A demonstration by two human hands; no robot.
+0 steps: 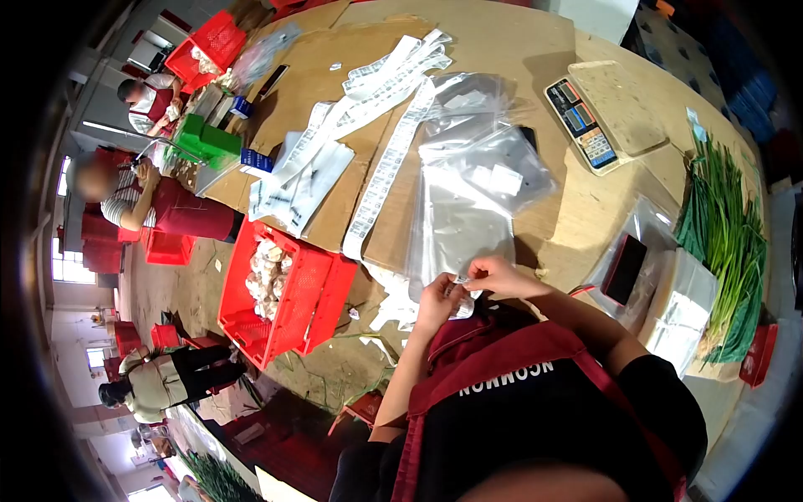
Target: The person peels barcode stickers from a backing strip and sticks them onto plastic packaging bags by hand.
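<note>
My left hand and my right hand meet at the near edge of the table, in front of my apron. Both are closed, fingertips pinched together on a small white label-like piece, mostly hidden by the fingers. Just beyond them lie clear plastic bags, flat and overlapping. To the left of the bags, a long strip of printed labels runs across the table and reaches its front edge. More label strips are heaped farther back.
A digital scale stands at the right, with a phone, bag stacks and green stalks nearer. Red crates, one holding whitish produce, stand left of me. Several people are farther left.
</note>
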